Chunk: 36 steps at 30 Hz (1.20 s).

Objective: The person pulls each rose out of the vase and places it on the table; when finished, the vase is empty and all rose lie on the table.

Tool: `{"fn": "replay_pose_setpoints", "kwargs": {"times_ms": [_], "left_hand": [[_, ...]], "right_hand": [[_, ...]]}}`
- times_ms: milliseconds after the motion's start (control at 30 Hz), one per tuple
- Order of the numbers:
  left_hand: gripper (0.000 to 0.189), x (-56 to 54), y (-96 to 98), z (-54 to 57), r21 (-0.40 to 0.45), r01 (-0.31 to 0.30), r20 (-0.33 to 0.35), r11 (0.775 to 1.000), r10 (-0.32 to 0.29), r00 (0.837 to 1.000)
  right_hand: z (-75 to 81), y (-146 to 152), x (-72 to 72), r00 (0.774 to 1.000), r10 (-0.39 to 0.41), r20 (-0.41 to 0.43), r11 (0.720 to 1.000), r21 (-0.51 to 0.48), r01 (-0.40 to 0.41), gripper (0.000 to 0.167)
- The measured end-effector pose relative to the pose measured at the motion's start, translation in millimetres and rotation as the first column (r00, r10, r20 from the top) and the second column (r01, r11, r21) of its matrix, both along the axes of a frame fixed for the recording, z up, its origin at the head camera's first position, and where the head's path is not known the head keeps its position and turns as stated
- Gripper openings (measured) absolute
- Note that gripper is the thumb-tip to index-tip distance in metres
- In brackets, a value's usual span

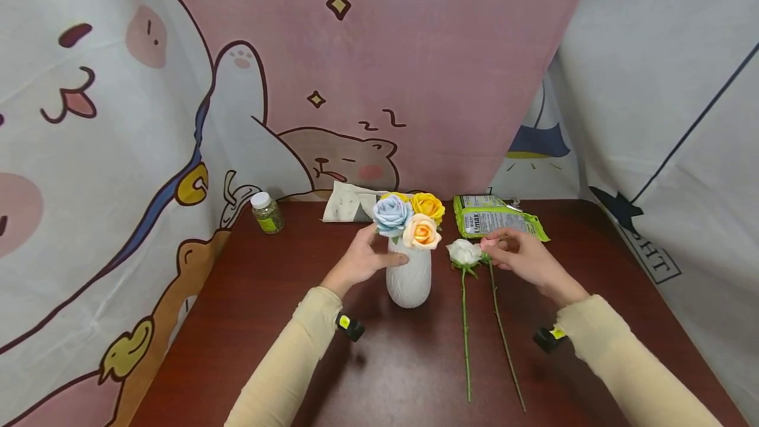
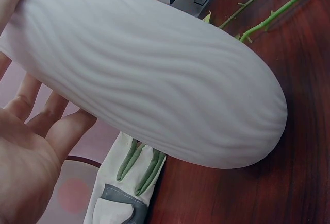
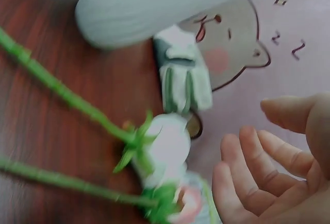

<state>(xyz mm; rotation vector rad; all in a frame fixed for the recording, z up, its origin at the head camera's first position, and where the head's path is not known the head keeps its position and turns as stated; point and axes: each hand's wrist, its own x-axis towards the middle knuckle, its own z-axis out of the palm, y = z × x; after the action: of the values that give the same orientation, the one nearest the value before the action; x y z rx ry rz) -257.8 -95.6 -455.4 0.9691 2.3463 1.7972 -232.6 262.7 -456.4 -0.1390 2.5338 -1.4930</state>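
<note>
Head view, left hand (image 1: 363,259) touching white vase (image 1: 409,279), right hand (image 1: 522,257) relaxed beside white rose (image 1: 464,253)

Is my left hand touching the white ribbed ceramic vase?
Touching. In the head view the left hand lies against the white ribbed ceramic vase near its neck; the left wrist view shows a fingertip on its upper end.

Pink flower head (image 1: 489,242) hidden under right hand (image 1: 522,257).
</note>
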Motion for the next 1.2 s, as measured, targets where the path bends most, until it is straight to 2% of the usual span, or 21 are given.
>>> {"fn": "replay_pose_setpoints", "kwargs": {"times_ms": [133,267,400,533,700,933,1067,1200], "left_hand": [[0.079,0.3,0.1,-0.6,0.004,0.001,0.001,1.000,-0.001,1.000],[0.078,0.5,0.5,-1.7,0.011,0.004,0.004,1.000,-0.004,1.000],[0.078,0.6,0.6,-2.6,0.017,0.006,0.005,1.000,-0.006,1.000],[0.078,0.8,0.8,-3.7,0.019,0.003,0.004,1.000,-0.003,1.000],[0.079,0.7,0.8,-4.4,0.019,-0.005,0.006,1.000,0.005,1.000],[0.078,1.1,0.8,-3.8,0.028,0.000,0.004,1.000,0.000,1.000],[0.077,1.0,1.2,-3.3,0.026,-0.004,-0.004,1.000,0.004,1.000],[0.076,0.1,1.6,-2.6,0.023,-0.012,-0.008,1.000,0.012,1.000]], "right_hand": [[11.8,-13.4,-0.2,1.000,0.023,-0.021,0.996,-0.084,-0.025,0.057],[21.2,-27.3,-0.6,0.999,0.032,-0.033,0.980,-0.196,-0.038,0.057],[29.4,-40.6,-0.4,0.995,0.051,-0.083,0.951,-0.301,-0.074,0.053],[38.2,-56.2,-0.4,0.983,0.099,-0.157,0.913,-0.378,-0.152,0.047],[45.4,-75.5,-0.5,0.971,0.159,-0.178,0.887,-0.405,-0.220,0.049],[51.3,-93.8,-0.4,0.952,0.252,-0.174,0.872,-0.387,-0.301,0.062],[54.1,-98.6,-1.1,0.945,0.273,-0.180,0.866,-0.382,-0.323,0.065],[57.1,-101.2,-2.7,0.938,0.273,-0.212,0.863,-0.378,-0.336,0.062]]}}
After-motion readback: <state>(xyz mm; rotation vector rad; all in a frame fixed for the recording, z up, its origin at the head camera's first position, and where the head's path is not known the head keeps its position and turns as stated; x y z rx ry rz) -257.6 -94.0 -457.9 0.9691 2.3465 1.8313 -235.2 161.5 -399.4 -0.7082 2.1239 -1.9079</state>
